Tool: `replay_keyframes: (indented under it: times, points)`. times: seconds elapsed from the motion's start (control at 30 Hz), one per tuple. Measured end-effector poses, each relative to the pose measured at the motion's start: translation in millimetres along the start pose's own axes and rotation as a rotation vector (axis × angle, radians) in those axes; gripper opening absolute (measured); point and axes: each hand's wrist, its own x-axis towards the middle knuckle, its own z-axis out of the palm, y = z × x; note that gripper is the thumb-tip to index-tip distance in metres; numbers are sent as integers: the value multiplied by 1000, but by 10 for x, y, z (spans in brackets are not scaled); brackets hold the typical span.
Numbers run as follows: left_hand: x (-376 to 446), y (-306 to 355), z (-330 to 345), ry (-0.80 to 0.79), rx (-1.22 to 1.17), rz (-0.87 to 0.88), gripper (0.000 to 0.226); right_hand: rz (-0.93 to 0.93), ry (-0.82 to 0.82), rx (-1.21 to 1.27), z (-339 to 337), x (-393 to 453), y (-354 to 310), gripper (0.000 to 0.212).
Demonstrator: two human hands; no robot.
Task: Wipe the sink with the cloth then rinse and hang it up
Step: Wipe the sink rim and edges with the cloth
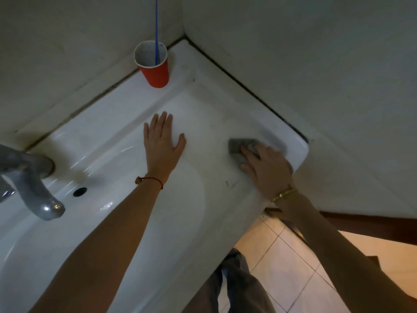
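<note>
The white ceramic sink [203, 105] fills the middle and left of the head view, set into a wall corner. A small grey cloth [237, 147] lies on the sink's right-hand ledge near its front corner. My right hand [268, 170] presses flat on the cloth, fingers spread over it, so only the cloth's far left part shows. My left hand [162, 143] rests palm down on the flat ledge to the left of the cloth, fingers apart, holding nothing. The basin curves down below my left forearm.
A red cup [153, 64] with a blue toothbrush [156, 30] stands in the back corner of the ledge. A grey metal tap [33, 184] juts over the basin at the left, with an overflow hole [79, 192] beside it. Walls close in behind and right; tiled floor [293, 267] lies below.
</note>
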Motion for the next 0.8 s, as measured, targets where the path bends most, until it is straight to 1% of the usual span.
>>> replay_keyframes:
  times: [0.03, 0.1, 0.17, 0.2, 0.27, 0.3, 0.33, 0.37, 0.4, 0.47, 0.53, 0.57, 0.6, 0.67, 0.7, 0.73, 0.8]
  points:
    - [1, 0, 4, -1, 2, -1, 60, -93, 0, 37, -8, -91, -75, 49]
    - [3, -1, 9, -9, 5, -6, 60, -247, -62, 67, -14, -201, -173, 49]
    - [1, -1, 10, -9, 11, -4, 60, -304, -88, 29, 14, -146, -101, 50]
    - [1, -3, 11, -6, 12, -2, 60, -276, -86, -12, 33, -85, -17, 52]
    - [-1, -5, 13, -2, 14, -3, 60, -103, -76, -82, 31, 76, 169, 55]
    - [-3, -4, 16, 1, 16, -3, 60, -1, -81, -85, 0, 130, 206, 56]
    - [-4, -2, 18, 2, 19, -4, 60, 57, -78, -69, -12, 129, 170, 57]
    - [-3, 0, 20, 3, 20, -4, 60, 52, -64, -42, -25, 78, 70, 56]
    - [-2, 1, 21, 1, 20, -5, 60, -10, -64, -9, -32, -18, -64, 53]
    - [1, 1, 19, -3, 20, -9, 60, -216, -94, 49, -65, -286, -312, 46]
    - [1, -2, 17, -1, 24, -7, 60, -314, -134, 88, -100, -314, -275, 42]
    - [3, 0, 14, 0, 24, -5, 60, -301, -114, 75, -89, -232, -171, 41]
    - [5, 0, 13, 2, 21, -3, 60, -243, -89, 40, -71, -128, -42, 40]
    - [6, -2, 16, 8, 17, -4, 60, -45, -18, -37, -61, 89, 214, 42]
    - [4, -3, 23, 11, 19, -7, 60, 20, -12, -39, -73, 110, 226, 43]
    - [4, -5, 30, 12, 21, -8, 60, 13, -9, -25, -65, 65, 144, 42]
    - [4, -5, 36, 3, 25, -10, 60, -146, -44, 34, -52, -180, -189, 37]
